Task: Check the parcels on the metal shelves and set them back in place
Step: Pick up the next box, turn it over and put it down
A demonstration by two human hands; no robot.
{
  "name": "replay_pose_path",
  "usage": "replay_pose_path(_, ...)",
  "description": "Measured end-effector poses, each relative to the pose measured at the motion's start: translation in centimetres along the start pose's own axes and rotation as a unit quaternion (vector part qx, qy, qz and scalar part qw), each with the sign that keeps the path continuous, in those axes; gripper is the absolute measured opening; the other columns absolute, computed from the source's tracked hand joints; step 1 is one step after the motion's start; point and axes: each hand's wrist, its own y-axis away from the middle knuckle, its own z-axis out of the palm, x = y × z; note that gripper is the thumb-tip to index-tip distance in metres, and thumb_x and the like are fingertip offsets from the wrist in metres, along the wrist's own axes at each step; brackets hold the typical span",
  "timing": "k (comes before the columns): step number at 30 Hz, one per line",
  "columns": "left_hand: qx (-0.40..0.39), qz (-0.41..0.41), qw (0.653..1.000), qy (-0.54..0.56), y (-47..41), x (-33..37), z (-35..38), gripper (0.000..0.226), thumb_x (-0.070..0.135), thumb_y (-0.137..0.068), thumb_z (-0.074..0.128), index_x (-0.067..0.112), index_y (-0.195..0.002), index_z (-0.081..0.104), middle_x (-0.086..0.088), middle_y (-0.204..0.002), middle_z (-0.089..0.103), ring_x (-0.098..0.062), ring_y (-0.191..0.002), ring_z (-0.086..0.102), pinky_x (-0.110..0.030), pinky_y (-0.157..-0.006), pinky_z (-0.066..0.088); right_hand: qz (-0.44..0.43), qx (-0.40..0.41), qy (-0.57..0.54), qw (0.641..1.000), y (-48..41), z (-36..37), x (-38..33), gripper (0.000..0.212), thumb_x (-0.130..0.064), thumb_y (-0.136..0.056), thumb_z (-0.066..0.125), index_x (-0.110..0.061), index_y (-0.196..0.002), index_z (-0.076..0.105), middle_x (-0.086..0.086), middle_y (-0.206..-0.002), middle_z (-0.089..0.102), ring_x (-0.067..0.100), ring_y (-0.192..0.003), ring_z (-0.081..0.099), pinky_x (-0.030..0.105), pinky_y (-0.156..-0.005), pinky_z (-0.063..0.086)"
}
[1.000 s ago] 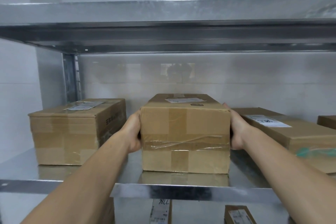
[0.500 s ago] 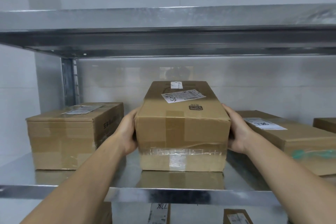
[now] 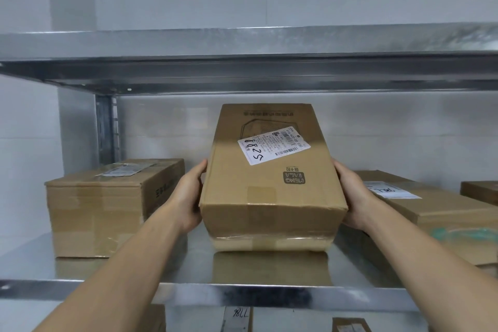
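i hold the middle parcel between my left hand and right hand, tilted toward me on its front lower edge, so its label faces me for reading.

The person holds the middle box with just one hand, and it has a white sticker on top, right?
No, both: left hand and right hand grip the box by its sides, as the head view shows. The white sticker is on top.

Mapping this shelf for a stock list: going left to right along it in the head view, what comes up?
Left box, left hand, tilted middle box, right hand, flat labelled box, box at right edge.
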Motion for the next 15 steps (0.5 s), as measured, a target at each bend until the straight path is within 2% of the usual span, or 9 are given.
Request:
replay_pose_path(3, -0.004, 0.012, 1.0, -0.017, 0.3, 0.1, -0.2, 0.052, 0.043, -0.102, 0.048, 0.019, -0.073, 0.083, -0.003, -0.079, 0.077, -0.018, -0.065, 0.073, -0.034, -0.072, 0.052, -0.007, 0.001, 0.016, 1.0, 0.1, -0.5, 0.1, 0.056, -0.039, -0.101, 0.048, -0.019, -0.061, 0.081, 0.007, -0.081, 0.077, 0.021, -0.062, 0.074, 0.035, -0.07, 0.054)
replay_pose_path(5, 0.0, 0.018, 1.0, -0.025, 0.6, 0.2, 0.0, 0.045, 0.04, -0.1, 0.05, 0.016, -0.08, 0.082, -0.005, -0.082, 0.077, -0.022, -0.069, 0.073, -0.036, -0.074, 0.055, -0.007, 0.011, 0.019, 1.0, 0.2, -0.6, 0.1, 0.055, -0.035, -0.098, 0.046, -0.018, -0.057, 0.078, 0.006, -0.074, 0.075, 0.021, -0.058, 0.072, 0.034, -0.066, 0.053)
replay_pose_path(7, 0.001, 0.022, 1.0, -0.016, 1.1, 0.2, 0.1, 0.042, 0.04, -0.1, 0.051, 0.012, -0.092, 0.082, -0.013, -0.102, 0.077, -0.03, -0.089, 0.074, -0.041, -0.091, 0.056, -0.005, 0.022, 0.017, 1.0, 0.1, -0.4, 0.1, 0.049, -0.031, -0.095, 0.045, -0.018, -0.059, 0.076, 0.006, -0.076, 0.073, 0.022, -0.059, 0.07, 0.032, -0.067, 0.053)
replay_pose_path(9, -0.004, 0.023, 1.0, -0.012, 1.3, 0.2, 0.3, 0.047, 0.043, -0.1, 0.051, 0.006, -0.114, 0.077, -0.02, -0.127, 0.069, -0.039, -0.116, 0.066, -0.051, -0.109, 0.048, -0.003, 0.026, 0.014, 1.0, -0.1, -0.2, 0.1, 0.049, -0.031, -0.096, 0.044, -0.018, -0.06, 0.074, 0.006, -0.075, 0.072, 0.021, -0.059, 0.07, 0.031, -0.066, 0.054)
replay_pose_path(10, -0.002, 0.03, 0.999, -0.014, 1.3, 0.1, 0.4, 0.049, 0.044, -0.101, 0.051, 0.005, -0.12, 0.074, -0.02, -0.133, 0.065, -0.04, -0.121, 0.063, -0.053, -0.111, 0.045, -0.002, 0.029, 0.011, 1.0, -0.2, 0.0, 0.0, 0.048, -0.033, -0.098, 0.044, -0.018, -0.064, 0.074, 0.006, -0.077, 0.073, 0.021, -0.06, 0.071, 0.031, -0.065, 0.054)
replay_pose_path(12, 0.005, 0.043, 0.999, -0.015, 1.5, 0.1, 0.5, 0.05, 0.047, -0.102, 0.049, 0.008, -0.121, 0.073, -0.02, -0.134, 0.064, -0.039, -0.118, 0.063, -0.054, -0.111, 0.045, -0.008, 0.021, 0.009, 1.0, -0.1, 0.3, -0.2, 0.047, -0.044, -0.102, 0.047, -0.019, -0.077, 0.078, 0.007, -0.087, 0.076, 0.022, -0.069, 0.074, 0.033, -0.067, 0.057)
replay_pose_path(15, 0.016, 0.057, 0.998, -0.012, 1.3, 0.1, 0.4, 0.05, 0.053, -0.1, 0.051, 0.014, -0.122, 0.074, -0.018, -0.135, 0.065, -0.037, -0.124, 0.062, -0.055, -0.112, 0.044, -0.011, 0.01, 0.006, 1.0, 0.3, 0.7, -0.4, 0.059, -0.064, -0.102, 0.042, -0.023, -0.092, 0.083, 0.01, -0.102, 0.079, 0.028, -0.09, 0.077, 0.042, -0.083, 0.058)
